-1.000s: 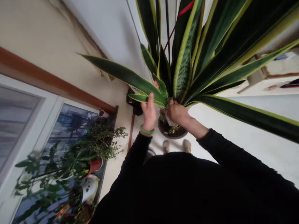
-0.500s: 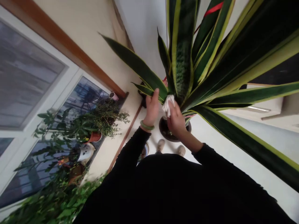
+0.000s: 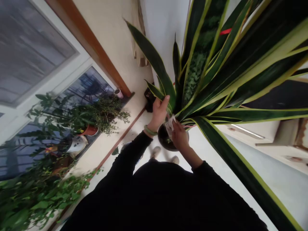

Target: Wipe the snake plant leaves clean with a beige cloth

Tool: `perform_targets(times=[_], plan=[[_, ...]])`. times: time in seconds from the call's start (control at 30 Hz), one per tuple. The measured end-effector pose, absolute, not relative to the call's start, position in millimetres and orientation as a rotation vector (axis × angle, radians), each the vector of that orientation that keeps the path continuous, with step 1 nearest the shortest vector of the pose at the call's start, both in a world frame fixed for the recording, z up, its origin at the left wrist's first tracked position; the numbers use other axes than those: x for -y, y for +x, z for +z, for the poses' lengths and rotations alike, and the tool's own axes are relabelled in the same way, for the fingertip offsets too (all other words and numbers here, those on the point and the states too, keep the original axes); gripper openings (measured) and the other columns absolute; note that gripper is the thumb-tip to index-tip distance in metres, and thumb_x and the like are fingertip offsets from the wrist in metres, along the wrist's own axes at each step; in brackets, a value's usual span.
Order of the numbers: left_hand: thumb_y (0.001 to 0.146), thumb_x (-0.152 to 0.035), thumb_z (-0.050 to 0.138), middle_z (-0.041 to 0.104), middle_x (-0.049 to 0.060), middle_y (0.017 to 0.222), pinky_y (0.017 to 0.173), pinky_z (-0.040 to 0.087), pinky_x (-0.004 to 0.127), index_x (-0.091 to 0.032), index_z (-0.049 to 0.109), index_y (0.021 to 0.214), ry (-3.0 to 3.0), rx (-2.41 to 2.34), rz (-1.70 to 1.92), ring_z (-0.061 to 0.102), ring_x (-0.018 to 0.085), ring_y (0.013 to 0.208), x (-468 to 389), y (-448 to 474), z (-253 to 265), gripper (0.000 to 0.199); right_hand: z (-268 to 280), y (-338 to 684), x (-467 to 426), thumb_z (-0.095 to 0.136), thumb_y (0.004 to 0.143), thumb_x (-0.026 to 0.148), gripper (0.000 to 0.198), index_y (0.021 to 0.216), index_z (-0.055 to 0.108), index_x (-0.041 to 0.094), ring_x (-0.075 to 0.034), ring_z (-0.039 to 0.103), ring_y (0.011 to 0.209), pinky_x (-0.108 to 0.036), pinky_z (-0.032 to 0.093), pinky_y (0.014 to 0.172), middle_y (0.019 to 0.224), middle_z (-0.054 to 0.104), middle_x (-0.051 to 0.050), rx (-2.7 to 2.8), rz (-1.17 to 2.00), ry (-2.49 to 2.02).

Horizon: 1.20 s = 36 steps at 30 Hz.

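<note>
A large snake plant (image 3: 197,70) with yellow-edged leaves rises from a dark round pot (image 3: 166,142) in front of me. My left hand (image 3: 157,114), with a green bangle (image 3: 151,131) at the wrist, is closed around the lower part of a left-hand leaf (image 3: 154,54); its thumb lies over the leaf and the other fingers are partly hidden. In my right hand (image 3: 180,134) is a crumpled white tissue (image 3: 169,125), pinched close to the leaf bases just above the pot rim. The two hands are close together.
Along the windowsill at left stand several potted plants, among them an orange pot (image 3: 90,130), a white pot (image 3: 77,144) and a small pink cup (image 3: 118,93). Leafy vines (image 3: 40,195) spread at lower left. A long leaf (image 3: 240,166) reaches out past my right arm.
My right hand has brought the tissue lower, from beside the leaves toward the pot rim. The left hand stays at the leaf. The whole view has tilted and shifted somewhat.
</note>
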<state>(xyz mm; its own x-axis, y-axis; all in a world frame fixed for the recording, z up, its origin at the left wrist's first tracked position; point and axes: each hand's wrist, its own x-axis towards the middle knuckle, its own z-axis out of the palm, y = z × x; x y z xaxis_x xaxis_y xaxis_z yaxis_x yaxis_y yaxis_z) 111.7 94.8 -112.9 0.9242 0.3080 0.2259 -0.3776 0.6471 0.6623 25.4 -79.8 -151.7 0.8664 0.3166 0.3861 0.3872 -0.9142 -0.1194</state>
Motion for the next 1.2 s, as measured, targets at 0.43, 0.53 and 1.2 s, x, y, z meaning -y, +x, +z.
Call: perform_targets(times=[0.43, 0.53, 1.2], plan=[[0.097, -0.062, 0.078, 0.074, 0.005, 0.097, 0.108, 0.058, 0.041, -0.023, 0.075, 0.099, 0.897, 0.094, 0.552, 0.071, 0.025, 0.110, -68, 104, -139, 0.040, -133, 24, 88, 0.050, 0.096, 0.018, 0.058, 0.151, 0.066, 0.013, -0.032, 0.065, 0.147, -0.052, 0.056, 0.123, 0.156, 0.067, -0.022, 0.689, -0.596, -2.811], [0.092, -0.064, 0.082, 0.069, 0.003, 0.090, 0.104, 0.057, 0.040, -0.024, 0.073, 0.092, 0.805, 0.042, 0.509, 0.070, 0.025, 0.106, -71, 96, -142, 0.041, -137, 22, 99, 0.049, 0.096, 0.019, 0.055, 0.147, 0.069, 0.013, -0.031, 0.070, 0.139, -0.050, 0.060, 0.117, 0.149, 0.072, -0.022, 0.645, -0.500, -2.851], [0.100, -0.032, 0.074, 0.079, 0.008, 0.132, 0.126, 0.049, 0.041, -0.022, 0.082, 0.116, 0.655, 0.139, 0.299, 0.071, 0.023, 0.133, -113, 122, -151, 0.021, -77, 54, -16, 0.040, 0.099, 0.016, 0.068, 0.166, 0.052, 0.020, -0.028, 0.059, 0.153, -0.053, 0.049, 0.131, 0.164, 0.062, -0.013, 0.804, -0.757, -2.785]])
